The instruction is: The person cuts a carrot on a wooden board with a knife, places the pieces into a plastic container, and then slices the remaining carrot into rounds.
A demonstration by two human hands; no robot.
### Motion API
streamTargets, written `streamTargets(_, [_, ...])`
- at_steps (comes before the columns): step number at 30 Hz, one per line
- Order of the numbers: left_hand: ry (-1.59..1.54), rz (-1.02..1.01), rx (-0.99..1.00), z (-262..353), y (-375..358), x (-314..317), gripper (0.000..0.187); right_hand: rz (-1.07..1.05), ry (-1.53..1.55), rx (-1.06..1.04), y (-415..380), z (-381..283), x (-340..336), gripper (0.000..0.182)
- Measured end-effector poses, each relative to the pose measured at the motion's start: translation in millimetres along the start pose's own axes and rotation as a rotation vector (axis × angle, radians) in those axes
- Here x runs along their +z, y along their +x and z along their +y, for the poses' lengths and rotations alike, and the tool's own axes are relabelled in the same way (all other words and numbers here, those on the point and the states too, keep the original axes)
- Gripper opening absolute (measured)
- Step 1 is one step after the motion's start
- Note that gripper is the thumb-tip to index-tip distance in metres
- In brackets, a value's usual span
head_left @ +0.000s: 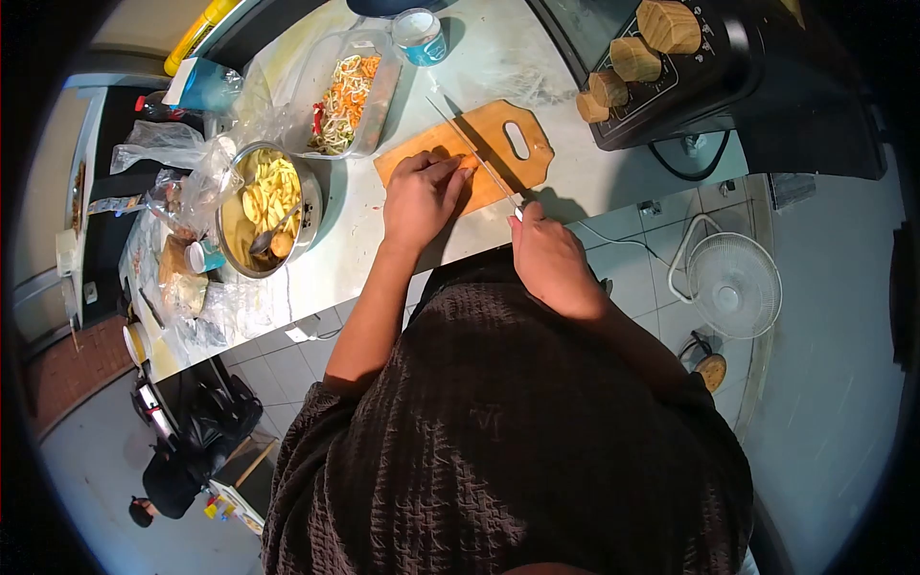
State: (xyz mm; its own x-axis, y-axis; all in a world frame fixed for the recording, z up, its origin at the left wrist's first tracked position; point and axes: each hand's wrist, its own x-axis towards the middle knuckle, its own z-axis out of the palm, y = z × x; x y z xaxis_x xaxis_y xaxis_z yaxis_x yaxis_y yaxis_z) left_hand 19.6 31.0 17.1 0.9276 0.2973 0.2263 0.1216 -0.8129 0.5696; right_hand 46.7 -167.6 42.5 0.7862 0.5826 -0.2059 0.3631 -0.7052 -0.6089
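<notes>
A wooden cutting board with a slot handle lies near the table's front edge. My right hand is closed around the white handle of a knife, whose long thin blade slants up and left over the board. My left hand presses down on the board with bent fingers. An orange piece that looks like carrot shows at its fingertips, right beside the blade; my fingers hide most of it. Behind the board, a clear plastic container holds shredded orange and pale vegetables with a bit of red.
Left of the board stands a metal pot with pale yellow slices and a spoon. Plastic bags crowd the table's left end. A white-blue tub is at the back, a black oven at right. Another person is lower left.
</notes>
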Motion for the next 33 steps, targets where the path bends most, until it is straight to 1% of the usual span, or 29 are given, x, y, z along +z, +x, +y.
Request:
streamTargets(3, [0.018,0.018,0.042,-0.9,0.1,0.6,0.02,-0.046,-0.056,0.057,0.8,-4.1,-0.5,0.03])
streamTargets(10, [0.032,0.048,0.107,-2.8,0.4,1.8,0.02,-0.068,-0.031,0.082,3.0,-6.6,-6.1,0.029])
streamTargets(12, [-0.009,0.045,0.087,-3.6,0.7,2.8,0.02,-0.056,-0.012,0.052,3.2,-5.7,-7.1,0.028])
streamTargets(19, [-0.021,0.014,0.044,-3.6,1.7,2.2,0.021,-0.049,-0.068,0.07,5.8,-4.3,-0.2,0.029])
streamTargets(22, [0.005,0.004,0.045,-4.2,2.1,1.4,0.021,-0.083,-0.03,0.079,9.4,0.3,3.0,0.03])
streamTargets(25, [-0.001,0.011,0.057,-3.3,1.1,1.7,0.02,-0.051,-0.022,0.06,9.7,8.0,13.4,0.03])
streamTargets(33, [-0.007,0.008,-0.004,-1.5,0.6,-0.1,0.021,-0.03,-0.089,0.119,1.3,16.1,13.8,0.029])
